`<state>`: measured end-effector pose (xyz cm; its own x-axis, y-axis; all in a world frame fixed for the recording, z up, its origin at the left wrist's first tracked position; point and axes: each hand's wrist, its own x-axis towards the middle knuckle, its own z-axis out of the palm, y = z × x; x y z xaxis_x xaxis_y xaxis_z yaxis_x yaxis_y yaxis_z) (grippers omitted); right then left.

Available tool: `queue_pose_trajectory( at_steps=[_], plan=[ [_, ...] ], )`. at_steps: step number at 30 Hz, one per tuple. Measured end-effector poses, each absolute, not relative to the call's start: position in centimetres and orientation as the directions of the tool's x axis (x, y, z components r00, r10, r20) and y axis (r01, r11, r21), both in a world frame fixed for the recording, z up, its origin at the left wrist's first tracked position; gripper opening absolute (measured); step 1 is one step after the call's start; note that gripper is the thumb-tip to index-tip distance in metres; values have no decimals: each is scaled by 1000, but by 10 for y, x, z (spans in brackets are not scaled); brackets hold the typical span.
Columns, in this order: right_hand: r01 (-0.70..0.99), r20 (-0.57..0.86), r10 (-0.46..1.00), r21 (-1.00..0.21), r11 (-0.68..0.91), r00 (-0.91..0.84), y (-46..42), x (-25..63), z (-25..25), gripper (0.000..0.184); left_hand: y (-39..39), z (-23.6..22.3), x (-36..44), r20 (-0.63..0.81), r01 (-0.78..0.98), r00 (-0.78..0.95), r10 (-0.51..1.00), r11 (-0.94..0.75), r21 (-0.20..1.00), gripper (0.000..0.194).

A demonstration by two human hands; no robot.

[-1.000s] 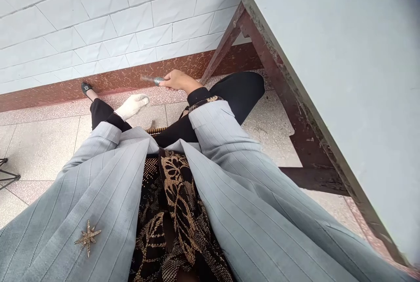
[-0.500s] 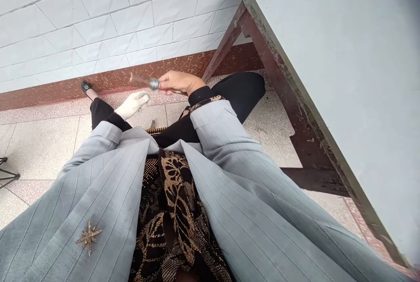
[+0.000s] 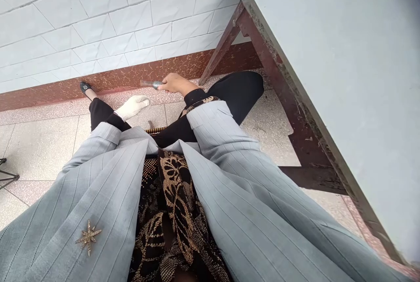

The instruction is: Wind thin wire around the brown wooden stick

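My right hand (image 3: 177,84) is closed round one end of a short brown tool (image 3: 147,83) with silvery wire wound about its middle. The tool points left, and its exact kind is unclear. Below and to the left is my left hand (image 3: 133,106) in a white glove, apart from the tool. Its fingers are curled and pressed together; whatever may be in them is too small to make out. Between my legs, under the hands, a small brownish piece (image 3: 151,124) stands up by a black-and-gold striped edge (image 3: 155,130), the rest hidden by my clothes.
A table (image 3: 328,54) with a pale top and dark red-brown legs stands close on my right. Ahead rises a white tiled wall (image 3: 131,11) with a red-brown skirting (image 3: 114,74). Thin black metal legs (image 3: 8,177) stand on the tiled floor (image 3: 42,146) at the left.
The tool in my right hand has swung slightly downward and right, and now looks shorter and less blurred. My left hand has barely moved.
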<state>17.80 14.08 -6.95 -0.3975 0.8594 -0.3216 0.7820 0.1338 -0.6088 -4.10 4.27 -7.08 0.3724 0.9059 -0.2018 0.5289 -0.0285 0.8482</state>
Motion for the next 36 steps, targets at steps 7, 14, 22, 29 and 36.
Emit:
queue_pose_trajectory(
  at_steps=[7, 14, 22, 29, 36],
  plan=[
    [824, -659, 496, -478, 305, -566, 127, 170, -71, 29, 47, -68, -43, -160, 599, 383, 910, -113, 792, 19],
    [257, -201, 514, -965, 40, -834, 128, 190, -56, 38, 50, -78, -49, -109, 330, 312, 944, 0, 944, 34],
    [260, -111, 874, -965, 18, -474, 138, 193, -61, 53, 47, -82, -49, -189, 351, 324, 927, 68, 934, 35],
    [687, -252, 898, -723, 73, -361, 144, 186, -66, 30, 41, -73, -40, -223, 494, 372, 901, 11, 870, 28],
    [857, -647, 567, -439, 269, -509, 132, 177, -70, 34, 44, -73, -40, -190, 522, 335, 923, -14, 853, 21]
  ],
)
